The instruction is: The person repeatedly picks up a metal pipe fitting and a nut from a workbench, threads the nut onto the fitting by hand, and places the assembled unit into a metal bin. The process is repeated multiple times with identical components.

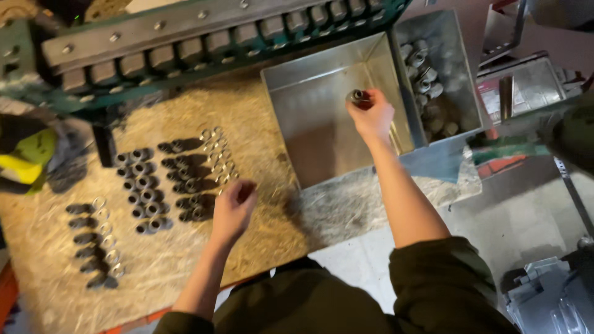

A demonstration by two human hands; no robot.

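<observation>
Fitting: small grey metal fitting (357,96) sits in my right hand (372,117), over the near-right part of the big empty metal tray (322,133).
Fitting axis: its round open end faces up toward me; its length is hidden in my fist, so I cannot tell the long axis for sure.
Right grip: my fingers are curled tight around the fitting, only its top showing.
Left grip: my left hand (234,207) hangs loosely curled above the board (260,111), just right of the rows; I cannot tell whether it has anything in it.
Rows: dark fittings (143,192) lie in short lines on the left half of the board, long axes running left to right, with bright washers (219,154) strung in a column beside them.
Further rows: another column of dark pieces and rings (98,244) lies nearer and further left.
Bin: narrow metal bin (467,80) to the right of the tray holds a heap of grey fittings (424,71).
Packages: a yellow-green and black bundle (28,154) at the far left edge; red and green flat shapes (504,158) right of the bin, too blurred to tell more.
</observation>
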